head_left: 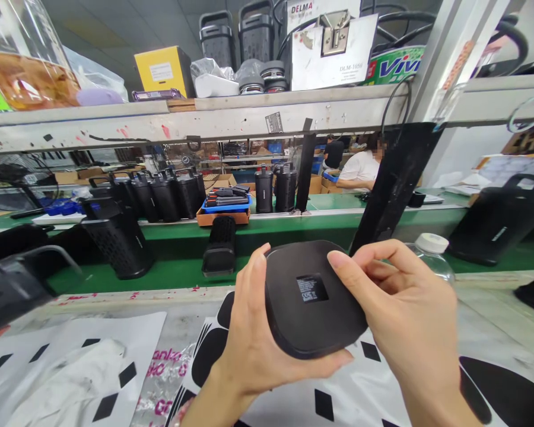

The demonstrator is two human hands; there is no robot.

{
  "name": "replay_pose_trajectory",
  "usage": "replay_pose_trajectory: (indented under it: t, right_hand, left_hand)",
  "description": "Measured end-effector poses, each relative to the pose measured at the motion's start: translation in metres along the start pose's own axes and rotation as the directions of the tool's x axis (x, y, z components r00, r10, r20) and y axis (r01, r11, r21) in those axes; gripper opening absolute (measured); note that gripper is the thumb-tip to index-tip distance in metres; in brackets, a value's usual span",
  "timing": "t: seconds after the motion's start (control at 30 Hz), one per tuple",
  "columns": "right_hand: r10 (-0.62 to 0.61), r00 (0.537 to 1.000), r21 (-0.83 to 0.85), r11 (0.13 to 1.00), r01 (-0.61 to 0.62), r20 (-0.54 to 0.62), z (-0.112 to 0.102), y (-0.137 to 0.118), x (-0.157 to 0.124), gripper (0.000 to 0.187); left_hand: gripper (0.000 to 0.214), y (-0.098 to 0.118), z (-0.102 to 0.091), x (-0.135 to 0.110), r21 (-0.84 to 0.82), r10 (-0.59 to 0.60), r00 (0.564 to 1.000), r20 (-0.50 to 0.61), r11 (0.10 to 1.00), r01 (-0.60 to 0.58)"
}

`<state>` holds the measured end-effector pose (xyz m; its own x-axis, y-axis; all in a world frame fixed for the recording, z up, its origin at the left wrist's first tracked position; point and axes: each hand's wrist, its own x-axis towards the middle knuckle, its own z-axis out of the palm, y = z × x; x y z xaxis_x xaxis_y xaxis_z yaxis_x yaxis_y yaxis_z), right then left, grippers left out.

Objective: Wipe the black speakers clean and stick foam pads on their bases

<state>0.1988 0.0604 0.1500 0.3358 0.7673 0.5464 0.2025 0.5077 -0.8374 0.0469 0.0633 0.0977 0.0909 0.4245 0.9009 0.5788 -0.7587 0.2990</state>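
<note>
A black speaker (289,323) is held up in front of me, its flat rounded-square base facing me. On the base sits a small dark square label (312,288) with fine white print. My left hand (253,332) is wrapped around the base from the left and below, thumb and fingers spread along its edge. My right hand (409,302) is closed at the upper right edge, its thumb pressed on the base and its other fingers curled; what lies between them is hidden. Under the hands lies a white sheet (289,409) with black square stickers.
Several black speakers (160,196) stand across the green conveyor (178,261). A blurred speaker (22,284) juts in at left, with part of a hand below it. Another sticker sheet (146,338) lies left. A capped bottle (431,255) stands behind my right hand. A shelf (231,121) crosses above.
</note>
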Motion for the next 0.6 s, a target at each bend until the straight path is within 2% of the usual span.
replay_pose_trajectory:
  t: [0.2,0.3,0.37,0.47,0.53,0.6]
  right_hand:
    - [0.002,0.999,-0.036,0.999,-0.001,0.033,0.000,0.000,0.002,0.031]
    - [-0.053,0.998,-0.111,0.992,0.056,0.036,0.001,0.000,0.002,0.030]
    - [-0.112,0.992,-0.220,0.968,0.123,0.060,0.001,0.000,0.001,0.027]
    - [-0.192,0.974,-0.478,0.848,0.227,0.122,-0.006,0.003,0.001,0.028]
    - [-0.211,0.966,-0.653,0.713,0.256,0.149,-0.016,0.005,0.005,0.034]
    - [-0.222,0.965,-0.811,0.533,0.241,0.141,-0.030,0.008,0.010,0.044]
  left_hand:
    - [0.132,0.001,0.002,-0.003,0.031,-0.056,0.998,-0.003,0.998,0.056]
    - [0.124,0.000,0.002,-0.003,0.035,-0.073,0.997,-0.022,0.997,0.073]
    - [0.115,0.001,0.001,-0.001,0.075,-0.029,1.000,-0.004,0.997,0.029]
    - [0.106,0.005,-0.001,0.002,0.136,0.047,0.999,0.022,0.989,-0.049]
    - [0.104,0.007,-0.001,0.003,0.148,0.080,0.996,0.027,0.986,-0.083]
    - [0.104,0.008,-0.001,0.003,0.145,0.101,0.994,0.029,0.984,-0.105]
